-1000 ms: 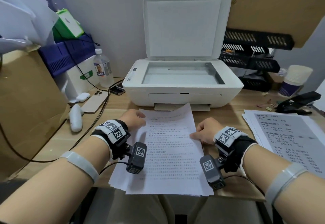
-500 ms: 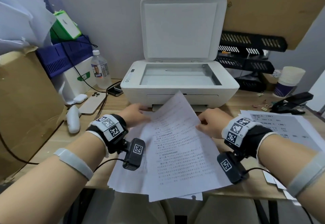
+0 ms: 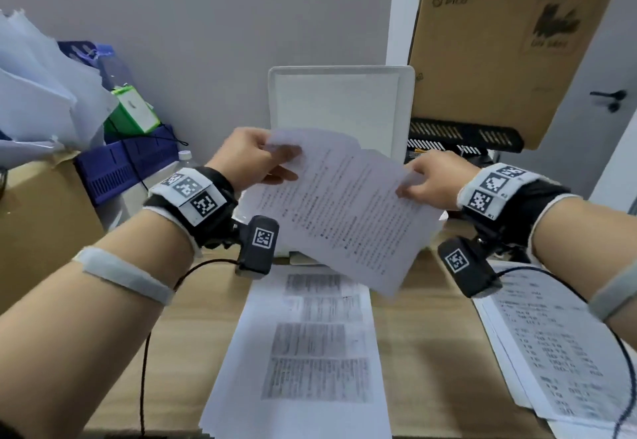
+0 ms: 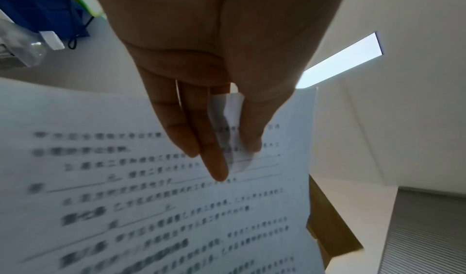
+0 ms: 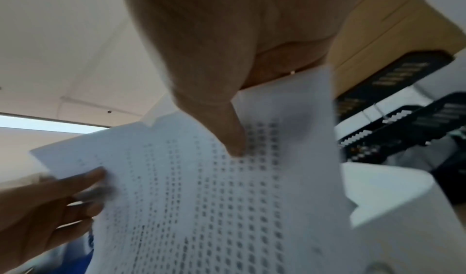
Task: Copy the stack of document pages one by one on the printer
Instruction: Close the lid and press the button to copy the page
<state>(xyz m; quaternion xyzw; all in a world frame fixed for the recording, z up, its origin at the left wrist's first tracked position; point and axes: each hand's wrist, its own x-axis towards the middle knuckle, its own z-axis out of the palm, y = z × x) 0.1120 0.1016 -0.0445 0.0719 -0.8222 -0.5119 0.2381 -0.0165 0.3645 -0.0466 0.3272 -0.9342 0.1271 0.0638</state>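
1. Two hands hold one printed page (image 3: 344,211) in the air in front of the printer (image 3: 341,111), whose lid stands open.
2. Left hand (image 3: 251,159) pinches the page's upper left corner; right hand (image 3: 431,180) pinches its right edge.
3. Document stack (image 3: 306,352) lies on the desk (image 3: 424,335) below the printer.

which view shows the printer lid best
The head view: the printer lid stands raised behind the held page, mostly unobstructed. The wrist views show white printer surfaces, but the lid cannot be told apart there.
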